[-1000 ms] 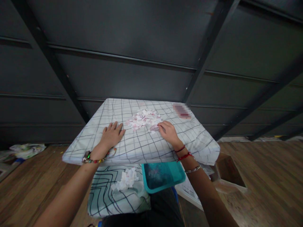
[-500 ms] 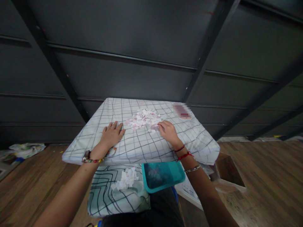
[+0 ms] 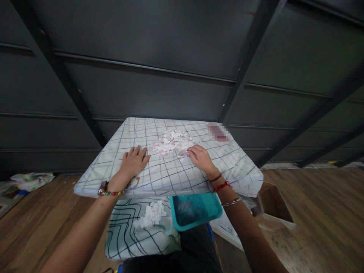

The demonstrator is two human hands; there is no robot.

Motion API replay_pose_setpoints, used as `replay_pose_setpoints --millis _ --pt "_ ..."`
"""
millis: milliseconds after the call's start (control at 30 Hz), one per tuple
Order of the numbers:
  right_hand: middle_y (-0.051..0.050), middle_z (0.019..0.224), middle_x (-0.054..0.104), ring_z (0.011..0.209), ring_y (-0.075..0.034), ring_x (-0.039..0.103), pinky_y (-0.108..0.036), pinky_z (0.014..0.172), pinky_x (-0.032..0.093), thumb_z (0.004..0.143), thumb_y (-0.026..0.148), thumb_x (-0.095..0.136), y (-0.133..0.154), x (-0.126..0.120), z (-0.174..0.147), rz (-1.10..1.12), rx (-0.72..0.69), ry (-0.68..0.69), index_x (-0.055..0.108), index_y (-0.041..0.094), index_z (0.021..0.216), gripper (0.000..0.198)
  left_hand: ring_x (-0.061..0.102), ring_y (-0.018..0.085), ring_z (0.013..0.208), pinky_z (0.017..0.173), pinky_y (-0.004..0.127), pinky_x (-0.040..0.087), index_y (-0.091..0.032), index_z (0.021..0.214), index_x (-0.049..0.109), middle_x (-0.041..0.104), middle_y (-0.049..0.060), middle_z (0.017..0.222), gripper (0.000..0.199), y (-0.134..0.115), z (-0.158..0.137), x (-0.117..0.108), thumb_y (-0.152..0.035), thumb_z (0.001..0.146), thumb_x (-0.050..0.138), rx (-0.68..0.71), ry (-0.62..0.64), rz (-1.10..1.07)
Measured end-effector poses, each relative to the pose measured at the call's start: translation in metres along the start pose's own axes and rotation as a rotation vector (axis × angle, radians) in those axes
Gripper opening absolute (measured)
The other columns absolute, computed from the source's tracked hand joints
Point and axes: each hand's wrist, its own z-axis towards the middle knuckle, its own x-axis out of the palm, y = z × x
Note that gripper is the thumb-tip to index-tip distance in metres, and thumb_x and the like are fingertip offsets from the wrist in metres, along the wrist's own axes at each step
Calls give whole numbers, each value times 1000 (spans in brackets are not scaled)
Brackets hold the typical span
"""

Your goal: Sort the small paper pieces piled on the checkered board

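My left hand (image 3: 133,162) lies flat with fingers spread on the white checked cloth (image 3: 162,175), left of a loose heap of small white and pinkish scraps (image 3: 173,141). At the heap's near right edge, my right hand (image 3: 201,157) has thumb and forefinger pinched on a thin pinkish piece (image 3: 184,153). That piece rests low against the cloth; its exact kind is too small to make out. The fingertips partly cover its right end.
Below the table edge, a teal tray (image 3: 196,223) sits by my lap. More white scraps (image 3: 153,214) lie on a green-and-white patterned cloth (image 3: 136,246) beside it. A blurred-out flat object (image 3: 218,132) lies at the back right. An open cardboard box (image 3: 274,204) stands on the floor.
My right hand has shifted very slightly left with the pinkish piece. My left hand stays flat in place.
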Motion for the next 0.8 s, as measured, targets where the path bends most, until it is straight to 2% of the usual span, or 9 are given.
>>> replay_pose_setpoints --millis 167,367,633,800 --pt "-6 78 64 77 -18 58 -30 74 46 84 15 45 3 -4 -1 40 -9 -28 63 17 81 18 23 31 136 106 50 22 -20 141 35 28 12 149 58 1 1 1 -47 92 18 1 6 -6" --pt "-6 78 64 78 -19 58 -30 72 45 83 16 45 -1 -7 -2 -14 108 -141 63 18 82 18 22 31 137 106 51 22 -20 141 35 28 12 150 58 1 2 2 -47 92 19 -1 3 -18" --pt "-4 73 62 74 -17 57 -28 70 44 80 15 46 0 -7 -4 28 72 -15 62 19 74 17 24 32 136 106 50 23 -20 140 37 29 12 149 58 1 1 2 -47 92 19 7 -11 -6" --pt "-5 74 62 74 -18 57 -29 71 44 78 15 47 -2 -7 -4 -3 124 -76 62 19 75 16 23 31 136 105 51 23 -20 140 36 29 12 149 58 2 2 2 -47 92 19 6 -2 -14"
